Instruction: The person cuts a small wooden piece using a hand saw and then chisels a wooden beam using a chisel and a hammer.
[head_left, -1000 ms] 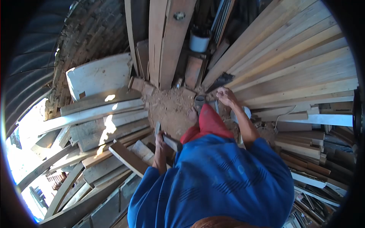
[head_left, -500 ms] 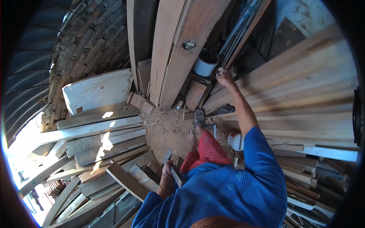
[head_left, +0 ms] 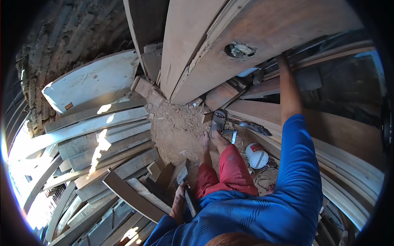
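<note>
My left hand (head_left: 179, 197) is closed around a hand tool with a flat grey metal head (head_left: 182, 175) and a dark handle, held low beside the red shorts. Whether it is a hammer or a hatchet I cannot tell. My right forearm (head_left: 289, 92) stretches forward to the lower edge of a large leaning wooden panel (head_left: 209, 67) with a ragged hole in it. Behind that edge my right hand's fingers are hidden. Close to the wrist, long boards and a dark panel (head_left: 344, 106) lean at the right.
Stacked planks (head_left: 102, 135) fill the left side, and a white board (head_left: 92, 84) leans against the wall. A lidded white bucket (head_left: 257, 158) stands right of my legs, near a metal square (head_left: 234, 137). Wood chips cover the floor (head_left: 174, 127) around my feet.
My right arm has reached further forward, and its hand has passed behind the panel edge. The holed panel now tilts further right, covering most of the white pail. The left hand keeps its tool.
</note>
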`<action>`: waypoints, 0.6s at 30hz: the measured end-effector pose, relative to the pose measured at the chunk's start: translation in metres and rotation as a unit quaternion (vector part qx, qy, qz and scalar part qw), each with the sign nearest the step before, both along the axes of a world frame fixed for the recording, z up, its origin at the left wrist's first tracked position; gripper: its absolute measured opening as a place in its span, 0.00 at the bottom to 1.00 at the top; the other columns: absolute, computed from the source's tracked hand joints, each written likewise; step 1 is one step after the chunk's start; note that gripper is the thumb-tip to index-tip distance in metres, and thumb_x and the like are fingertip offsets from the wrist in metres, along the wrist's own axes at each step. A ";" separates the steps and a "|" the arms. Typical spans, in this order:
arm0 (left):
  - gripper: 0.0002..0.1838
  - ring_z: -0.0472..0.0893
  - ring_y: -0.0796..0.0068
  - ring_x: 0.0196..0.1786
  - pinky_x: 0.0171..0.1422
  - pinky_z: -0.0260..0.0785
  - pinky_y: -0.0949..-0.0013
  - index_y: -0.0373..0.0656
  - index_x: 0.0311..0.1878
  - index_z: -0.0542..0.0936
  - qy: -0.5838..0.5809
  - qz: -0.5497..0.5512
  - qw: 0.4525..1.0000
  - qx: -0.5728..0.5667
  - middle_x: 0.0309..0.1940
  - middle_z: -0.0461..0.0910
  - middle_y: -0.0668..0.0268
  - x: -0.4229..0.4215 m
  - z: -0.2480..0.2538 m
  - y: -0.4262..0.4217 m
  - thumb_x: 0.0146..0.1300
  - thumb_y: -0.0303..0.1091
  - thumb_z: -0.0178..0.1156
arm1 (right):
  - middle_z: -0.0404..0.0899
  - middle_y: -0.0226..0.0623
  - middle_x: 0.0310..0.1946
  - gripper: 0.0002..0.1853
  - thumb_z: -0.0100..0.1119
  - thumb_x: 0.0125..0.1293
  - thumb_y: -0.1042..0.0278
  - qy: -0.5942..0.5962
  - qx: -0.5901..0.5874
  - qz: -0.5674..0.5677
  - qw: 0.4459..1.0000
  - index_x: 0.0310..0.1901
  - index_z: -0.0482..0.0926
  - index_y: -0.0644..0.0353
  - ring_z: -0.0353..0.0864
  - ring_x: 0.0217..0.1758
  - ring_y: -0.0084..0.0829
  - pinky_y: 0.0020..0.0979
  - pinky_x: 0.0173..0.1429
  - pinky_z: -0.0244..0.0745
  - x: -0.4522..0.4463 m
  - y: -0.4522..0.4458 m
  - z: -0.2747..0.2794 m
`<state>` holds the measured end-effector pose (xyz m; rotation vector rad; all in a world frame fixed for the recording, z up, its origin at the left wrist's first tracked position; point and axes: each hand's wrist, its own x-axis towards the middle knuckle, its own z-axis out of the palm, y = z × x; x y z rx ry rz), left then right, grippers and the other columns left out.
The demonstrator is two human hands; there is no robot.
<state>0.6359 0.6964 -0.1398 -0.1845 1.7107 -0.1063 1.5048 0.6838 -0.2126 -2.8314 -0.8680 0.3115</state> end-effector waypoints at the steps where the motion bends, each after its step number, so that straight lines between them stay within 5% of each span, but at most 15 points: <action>1: 0.04 0.81 0.67 0.22 0.29 0.80 0.62 0.46 0.35 0.79 0.003 0.047 0.999 -0.002 0.22 0.80 0.66 -0.009 -0.010 -0.006 0.67 0.30 0.64 | 0.81 0.54 0.60 0.29 0.62 0.68 0.50 -0.001 0.000 0.000 1.000 0.64 0.76 0.59 0.79 0.64 0.55 0.48 0.66 0.75 0.004 0.000 -0.003; 18: 0.07 0.81 0.66 0.24 0.32 0.81 0.61 0.44 0.33 0.78 -0.037 0.000 0.999 -0.010 0.23 0.80 0.64 -0.004 -0.029 0.009 0.66 0.33 0.64 | 0.83 0.52 0.57 0.25 0.65 0.66 0.54 -0.015 0.016 -0.003 1.000 0.60 0.79 0.60 0.81 0.61 0.55 0.47 0.64 0.76 0.018 0.004 -0.004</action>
